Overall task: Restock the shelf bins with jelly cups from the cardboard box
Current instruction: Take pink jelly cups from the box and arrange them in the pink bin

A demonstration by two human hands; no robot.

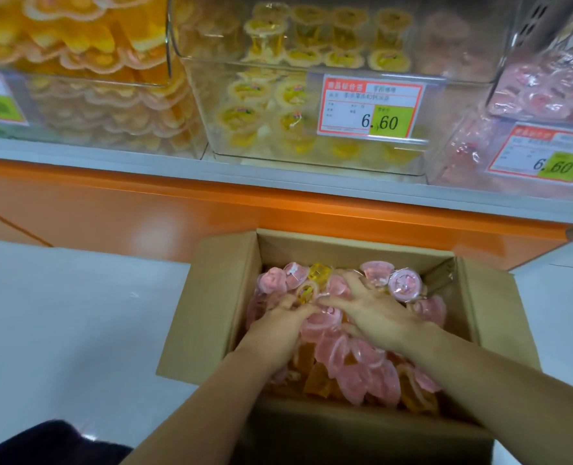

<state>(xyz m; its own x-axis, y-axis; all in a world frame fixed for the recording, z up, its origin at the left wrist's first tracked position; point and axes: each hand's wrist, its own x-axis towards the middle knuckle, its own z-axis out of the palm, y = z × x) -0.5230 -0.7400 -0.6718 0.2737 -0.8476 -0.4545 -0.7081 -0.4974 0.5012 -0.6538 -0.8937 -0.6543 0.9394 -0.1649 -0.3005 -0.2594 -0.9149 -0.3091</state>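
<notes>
Three clear bins sit on the shelf: the orange bin, the yellow bin and the pink bin. Below stands one open cardboard box heaped with jelly cups, too many to count. The left hand curls into the heap, and I cannot tell whether it holds a cup. The right hand lies spread on pink cups.

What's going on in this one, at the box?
A person has both hands in an open cardboard box of pink and orange jelly cups below the shelf. The right hand lies spread on the pile; the left hand digs its fingers in, grip unclear. The clear bins above hold cups; none is lifted yet.
</notes>
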